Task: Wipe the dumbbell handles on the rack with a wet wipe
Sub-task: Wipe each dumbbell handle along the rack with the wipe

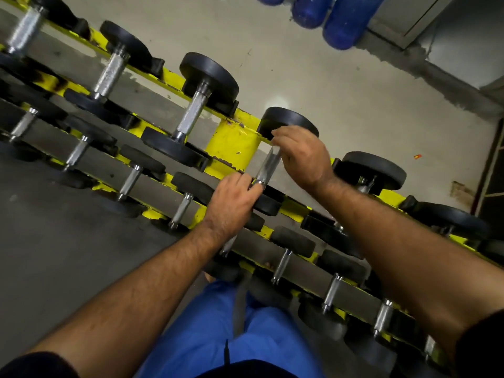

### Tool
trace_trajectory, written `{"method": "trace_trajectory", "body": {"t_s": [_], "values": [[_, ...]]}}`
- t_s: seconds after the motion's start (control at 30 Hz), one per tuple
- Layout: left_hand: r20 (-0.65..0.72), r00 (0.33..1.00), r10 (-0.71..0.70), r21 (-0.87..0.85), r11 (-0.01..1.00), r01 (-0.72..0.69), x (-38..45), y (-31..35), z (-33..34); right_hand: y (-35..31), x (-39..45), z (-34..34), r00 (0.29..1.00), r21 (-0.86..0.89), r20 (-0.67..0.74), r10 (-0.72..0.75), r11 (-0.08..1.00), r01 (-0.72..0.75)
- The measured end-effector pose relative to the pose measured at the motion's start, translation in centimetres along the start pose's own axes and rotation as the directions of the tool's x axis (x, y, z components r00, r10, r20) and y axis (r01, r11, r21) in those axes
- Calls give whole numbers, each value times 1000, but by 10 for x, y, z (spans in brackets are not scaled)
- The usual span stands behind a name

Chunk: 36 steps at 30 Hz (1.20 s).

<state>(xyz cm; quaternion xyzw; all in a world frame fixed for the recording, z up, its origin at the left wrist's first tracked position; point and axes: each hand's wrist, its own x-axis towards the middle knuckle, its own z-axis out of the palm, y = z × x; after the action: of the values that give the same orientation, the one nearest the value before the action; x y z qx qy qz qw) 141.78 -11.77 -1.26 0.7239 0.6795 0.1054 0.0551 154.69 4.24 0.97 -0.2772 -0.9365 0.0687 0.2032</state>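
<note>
A yellow rack (231, 143) runs diagonally across the view and carries black dumbbells with knurled steel handles on two tiers. Both my hands are on one upper-tier dumbbell handle (266, 171). A thin pale wet wipe (272, 156) seems to lie stretched along that handle. My right hand (302, 156) pinches its far end, next to the black head (289, 118). At the near end of the handle, the curled fingers of my left hand (231, 205) pinch the wipe's other end. The neighbouring handle (192, 115) to the left is bare.
Smaller dumbbells (282, 261) fill the lower tier close to my legs in blue trousers (207, 331). Blue water jugs (343, 20) stand on the pale floor beyond the rack, beside a grey cabinet (420, 15). More large dumbbells (373, 170) sit to the right.
</note>
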Motion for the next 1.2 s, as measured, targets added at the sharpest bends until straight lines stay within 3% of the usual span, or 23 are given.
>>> {"method": "trace_trajectory", "body": {"t_s": [0.1,0.47,0.57,0.7,0.87,0.97,1.13,1.2], "values": [[-13,999,-32,4,999,32,-1,5,3,7,-14,14,991,22,27,-128,992,127],[-37,992,-117,34,992,118,-3,7,18,45,-40,43,939,112,110,-327,942,315],[-32,990,-137,15,990,138,-3,7,19,54,-39,48,939,77,79,-336,941,330],[-23,988,-151,8,988,152,-3,9,18,43,-47,56,969,73,56,-242,969,237],[-32,984,-175,17,984,176,-2,12,18,66,-37,56,913,85,34,-406,912,402],[-23,979,-203,-28,979,203,-1,14,17,56,-42,63,949,77,49,-310,949,306],[79,970,-231,-248,938,243,-5,10,9,70,-36,56,903,96,86,-422,905,414],[73,965,-252,-323,910,262,-6,9,9,68,-34,56,935,90,51,-352,934,347]]}}
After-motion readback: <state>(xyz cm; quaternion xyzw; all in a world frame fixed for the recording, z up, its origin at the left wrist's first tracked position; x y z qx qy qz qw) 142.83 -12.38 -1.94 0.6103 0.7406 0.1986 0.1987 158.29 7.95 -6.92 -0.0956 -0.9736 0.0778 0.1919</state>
